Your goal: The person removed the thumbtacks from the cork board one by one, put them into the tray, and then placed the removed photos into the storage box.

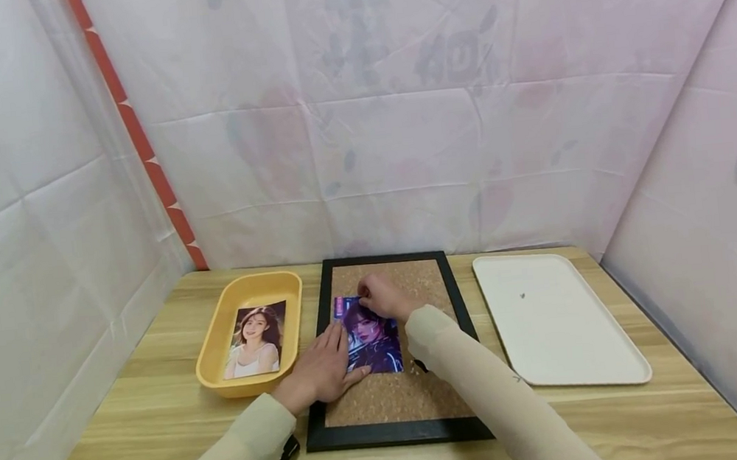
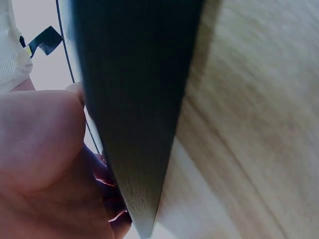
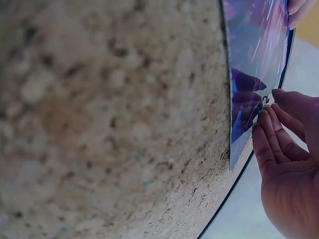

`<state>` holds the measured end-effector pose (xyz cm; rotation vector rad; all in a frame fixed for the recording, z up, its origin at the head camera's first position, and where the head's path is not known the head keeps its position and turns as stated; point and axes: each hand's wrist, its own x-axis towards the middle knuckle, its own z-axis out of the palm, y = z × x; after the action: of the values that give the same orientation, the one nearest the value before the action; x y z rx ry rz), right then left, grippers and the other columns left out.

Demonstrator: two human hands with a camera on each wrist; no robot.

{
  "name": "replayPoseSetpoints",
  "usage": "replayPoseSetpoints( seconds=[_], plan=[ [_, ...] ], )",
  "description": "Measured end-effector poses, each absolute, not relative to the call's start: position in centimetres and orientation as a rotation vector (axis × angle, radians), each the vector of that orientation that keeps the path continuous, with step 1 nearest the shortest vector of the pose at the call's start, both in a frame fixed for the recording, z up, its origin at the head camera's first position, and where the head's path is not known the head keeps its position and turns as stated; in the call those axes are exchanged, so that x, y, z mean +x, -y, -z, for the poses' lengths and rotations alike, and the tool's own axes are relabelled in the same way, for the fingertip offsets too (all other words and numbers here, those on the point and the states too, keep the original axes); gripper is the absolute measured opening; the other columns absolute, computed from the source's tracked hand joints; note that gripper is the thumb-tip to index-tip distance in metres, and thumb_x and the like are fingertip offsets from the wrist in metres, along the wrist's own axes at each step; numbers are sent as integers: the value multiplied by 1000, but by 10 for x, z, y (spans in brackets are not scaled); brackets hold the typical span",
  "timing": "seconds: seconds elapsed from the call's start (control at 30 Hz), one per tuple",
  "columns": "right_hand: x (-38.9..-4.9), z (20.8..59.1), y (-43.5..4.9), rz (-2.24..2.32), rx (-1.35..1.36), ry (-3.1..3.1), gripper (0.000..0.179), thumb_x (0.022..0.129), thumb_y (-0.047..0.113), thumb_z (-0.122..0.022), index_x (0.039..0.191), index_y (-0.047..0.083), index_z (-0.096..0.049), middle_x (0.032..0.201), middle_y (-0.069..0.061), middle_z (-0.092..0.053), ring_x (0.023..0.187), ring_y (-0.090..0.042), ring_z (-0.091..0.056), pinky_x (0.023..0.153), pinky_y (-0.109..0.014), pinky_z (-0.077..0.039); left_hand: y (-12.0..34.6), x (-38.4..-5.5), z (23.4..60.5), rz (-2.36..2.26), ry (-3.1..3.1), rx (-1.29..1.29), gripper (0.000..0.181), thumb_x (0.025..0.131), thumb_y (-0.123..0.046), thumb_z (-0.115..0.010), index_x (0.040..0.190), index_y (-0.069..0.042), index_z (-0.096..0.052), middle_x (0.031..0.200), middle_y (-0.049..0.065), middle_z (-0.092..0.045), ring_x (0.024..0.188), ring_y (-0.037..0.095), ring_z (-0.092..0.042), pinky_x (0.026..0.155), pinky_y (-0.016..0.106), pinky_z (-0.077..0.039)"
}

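A glossy purple-blue picture card (image 1: 373, 344) lies on the cork board (image 1: 418, 399) with its black frame (image 1: 388, 433). My left hand (image 1: 323, 364) rests on the card's left and lower edge with straight fingers, thumb spread along the bottom. At the card's top edge, my right hand (image 1: 384, 296) pinches a small shiny pushpin (image 3: 265, 100) between thumb and fingertips, against the card. The right wrist view shows the fingers mirrored in the card's surface. Mostly the black frame and my left palm (image 2: 45, 149) fill the left wrist view; the left fingertips are partly hidden there.
A yellow tray (image 1: 210, 349) on the left holds a photo (image 1: 258, 340) of a person in a white top. To the right lies a white tray (image 1: 561, 330) with a tiny dark item (image 1: 523, 295) on it. Everything stands on a wooden table (image 1: 141, 429) before fabric walls.
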<state>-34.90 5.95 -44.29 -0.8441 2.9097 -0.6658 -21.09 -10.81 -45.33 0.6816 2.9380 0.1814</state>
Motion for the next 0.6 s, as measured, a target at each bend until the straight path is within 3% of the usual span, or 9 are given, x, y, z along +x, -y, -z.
replayPoseSetpoints(
  seconds=[0.6],
  plan=[
    [-351, 445, -54, 631, -778, -2931, 12, 98, 6, -69, 106, 0, -74, 100, -11, -73, 91, -22, -68, 84, -37, -58, 105, -215, 451, -72, -2881, 637, 84, 105, -56, -46, 156, 9, -30, 166, 27, -21, 155, 39, -19, 124, 49, -24]
  ],
)
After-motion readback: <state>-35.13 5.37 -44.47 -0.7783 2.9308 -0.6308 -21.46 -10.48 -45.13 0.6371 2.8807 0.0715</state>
